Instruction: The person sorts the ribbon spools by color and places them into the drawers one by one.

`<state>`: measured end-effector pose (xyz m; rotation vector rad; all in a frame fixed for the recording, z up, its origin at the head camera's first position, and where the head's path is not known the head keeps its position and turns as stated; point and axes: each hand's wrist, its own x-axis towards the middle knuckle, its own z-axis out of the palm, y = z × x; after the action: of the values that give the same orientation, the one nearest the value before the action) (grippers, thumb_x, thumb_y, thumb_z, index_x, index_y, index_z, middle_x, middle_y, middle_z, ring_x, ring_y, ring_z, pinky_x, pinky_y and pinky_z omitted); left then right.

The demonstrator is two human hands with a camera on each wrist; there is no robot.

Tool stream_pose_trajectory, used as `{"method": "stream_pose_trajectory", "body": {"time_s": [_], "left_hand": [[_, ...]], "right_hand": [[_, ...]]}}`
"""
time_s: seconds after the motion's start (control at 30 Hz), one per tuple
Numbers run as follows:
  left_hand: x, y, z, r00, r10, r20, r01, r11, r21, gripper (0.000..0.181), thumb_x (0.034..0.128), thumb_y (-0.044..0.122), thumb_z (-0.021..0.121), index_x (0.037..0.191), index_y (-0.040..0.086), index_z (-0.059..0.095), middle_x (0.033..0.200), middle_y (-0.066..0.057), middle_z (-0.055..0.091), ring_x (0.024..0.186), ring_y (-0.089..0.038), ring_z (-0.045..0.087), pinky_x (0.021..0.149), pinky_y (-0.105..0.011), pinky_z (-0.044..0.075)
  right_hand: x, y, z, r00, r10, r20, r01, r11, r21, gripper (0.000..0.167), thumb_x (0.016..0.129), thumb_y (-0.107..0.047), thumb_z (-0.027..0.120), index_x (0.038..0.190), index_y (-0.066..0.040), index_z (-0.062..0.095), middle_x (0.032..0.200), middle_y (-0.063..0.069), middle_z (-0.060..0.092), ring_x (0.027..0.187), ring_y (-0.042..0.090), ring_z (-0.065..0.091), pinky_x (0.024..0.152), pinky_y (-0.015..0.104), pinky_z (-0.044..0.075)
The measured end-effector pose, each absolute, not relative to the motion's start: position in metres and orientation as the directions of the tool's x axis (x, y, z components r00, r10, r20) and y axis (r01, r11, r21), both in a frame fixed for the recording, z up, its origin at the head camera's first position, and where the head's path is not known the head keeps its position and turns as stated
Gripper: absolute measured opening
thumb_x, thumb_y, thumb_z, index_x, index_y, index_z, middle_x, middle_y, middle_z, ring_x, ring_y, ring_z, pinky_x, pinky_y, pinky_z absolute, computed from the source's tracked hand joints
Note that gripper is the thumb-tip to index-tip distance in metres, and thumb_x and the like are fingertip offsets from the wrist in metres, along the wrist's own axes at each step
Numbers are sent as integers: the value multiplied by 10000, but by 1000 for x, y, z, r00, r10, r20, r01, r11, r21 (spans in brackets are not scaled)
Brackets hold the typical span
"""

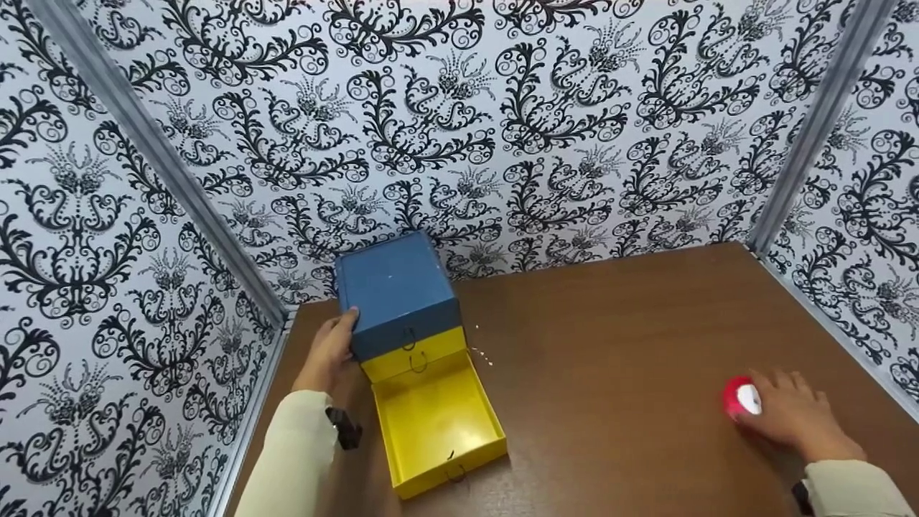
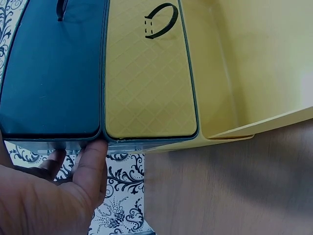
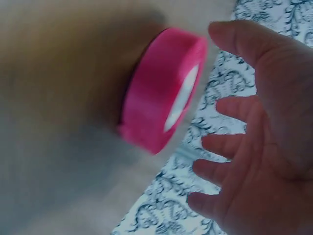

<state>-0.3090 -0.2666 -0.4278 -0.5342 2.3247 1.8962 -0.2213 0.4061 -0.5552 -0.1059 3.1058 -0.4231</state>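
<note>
A drawer box (image 1: 395,280) with a blue top stands at the left of the table, its upper drawer front blue and a yellow one below. The bottom yellow drawer (image 1: 438,416) is pulled out, with nothing large inside. My left hand (image 1: 334,348) rests against the box's left side; in the left wrist view its fingers (image 2: 90,169) touch the side wall. At the right, a roll of pink ribbon (image 3: 159,88) with a white core sits on the table. Beside it is my right hand (image 1: 797,413), fingers spread and apart from the roll in the right wrist view.
The brown table (image 1: 610,359) is bounded by black-and-white patterned walls (image 1: 459,129) at the back and both sides. Small white marks (image 1: 482,354) lie beside the box. Dark loop pulls (image 2: 164,19) hang on the drawer fronts.
</note>
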Motion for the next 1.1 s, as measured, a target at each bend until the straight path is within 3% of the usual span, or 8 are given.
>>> {"method": "stream_pose_trajectory", "body": {"time_s": [0.17, 0.57, 0.83, 1.1], "left_hand": [[-309, -266, -428, -931, -192, -309, -337, 134, 932, 735, 1028, 475, 466, 1539, -9, 253, 1491, -296, 329, 1333, -434, 396, 1098, -525, 364], [-307, -267, -428, -926, -201, -319, -350, 145, 926, 736, 1025, 479, 466, 1542, 4, 248, 1495, -295, 318, 1323, -444, 408, 1067, -543, 396], [-308, -268, -427, -926, -206, -317, -350, 151, 925, 737, 1027, 470, 463, 1539, -11, 242, 1499, -307, 307, 1324, -455, 402, 1065, -559, 392], [-311, -268, -428, -936, -200, -290, -328, 192, 925, 720, 1031, 461, 453, 1526, -32, 275, 1508, -293, 311, 1339, -427, 398, 1099, -524, 362]], "right_hand": [[-219, 414, -562, -997, -76, -24, -67, 963, -262, 836, 800, -462, 759, 1262, 178, 481, 1148, 457, 479, 1026, 666, 435, 755, 775, 394], [-234, 417, -554, -991, -99, -87, -74, 963, -258, 862, 715, -499, 799, 1170, 177, 516, 1056, 378, 509, 962, 582, 495, 706, 731, 435], [-236, 399, -557, -980, -181, 79, -193, 963, -188, 836, 638, -501, 849, 1158, 104, 597, 1043, 278, 561, 934, 492, 547, 679, 654, 484], [-243, 358, -538, -921, -286, 265, -327, 936, -126, 821, 580, -452, 869, 1170, 55, 604, 1077, 231, 577, 978, 450, 547, 680, 652, 481]]}}
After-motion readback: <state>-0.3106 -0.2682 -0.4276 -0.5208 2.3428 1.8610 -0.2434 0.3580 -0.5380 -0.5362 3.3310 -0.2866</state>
